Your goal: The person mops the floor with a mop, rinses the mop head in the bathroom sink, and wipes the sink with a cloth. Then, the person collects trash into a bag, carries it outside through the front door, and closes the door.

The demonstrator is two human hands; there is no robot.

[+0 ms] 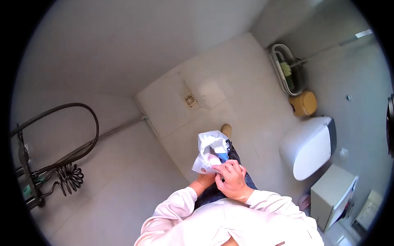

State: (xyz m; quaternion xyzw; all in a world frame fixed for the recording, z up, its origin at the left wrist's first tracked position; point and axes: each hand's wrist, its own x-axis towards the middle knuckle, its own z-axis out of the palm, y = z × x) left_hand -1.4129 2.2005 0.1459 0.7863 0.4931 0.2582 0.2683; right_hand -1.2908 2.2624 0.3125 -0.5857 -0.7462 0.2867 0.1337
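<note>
A white bag (202, 158) with its top gaping is held in front of my body. White, pink and blue pieces show inside it, too crumpled to name. My left hand (205, 180) supports the bag from the near left side, its fingers mostly hidden behind the bag and my other hand. Over the near edge of the bag, my right hand (233, 179) is closed, fingers bent and pressed together at the rim. Whether it also grips something from inside cannot be made out.
To the right stand a toilet (312, 149), a yellow stool (303, 103), a mop bucket (283, 69) and a white cabinet (330, 194). A floor drain (190, 100) lies ahead. Shower hoses (69, 178) hang on the left wall. My shoe (226, 130) is just beyond the bag.
</note>
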